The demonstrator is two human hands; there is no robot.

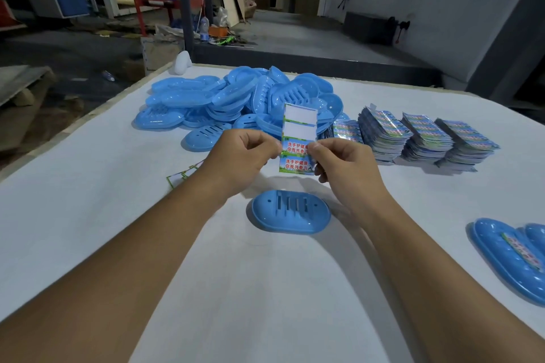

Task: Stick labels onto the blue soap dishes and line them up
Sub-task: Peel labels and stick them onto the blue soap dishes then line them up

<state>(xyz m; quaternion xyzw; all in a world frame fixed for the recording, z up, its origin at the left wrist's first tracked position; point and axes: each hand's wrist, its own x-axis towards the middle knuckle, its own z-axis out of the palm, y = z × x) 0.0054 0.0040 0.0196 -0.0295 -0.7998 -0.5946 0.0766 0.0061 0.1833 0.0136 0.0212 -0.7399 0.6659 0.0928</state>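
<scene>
Peeling step: left hand point(246, 153) and right hand point(339, 160) both pinch the label strip point(298, 138), held upright above a lone blue soap dish point(290, 215) lying slots-up, unlabelled, w/ the dish pile point(236, 100) at 12 o'clock. Labelled dishes point(510, 256) sit at 3 o'clock. Next, prob.: free one sticker, press it flat onto the dish, then slide it to 3 o'clock to join the row.

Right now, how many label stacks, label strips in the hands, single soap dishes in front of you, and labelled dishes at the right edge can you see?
Label stacks: 4
Label strip, pinched by left hand and right hand: 1
Unlabelled soap dish below the hands: 1
Labelled dish at the right edge: 1 plainly, more cut off
Total: 7
</scene>
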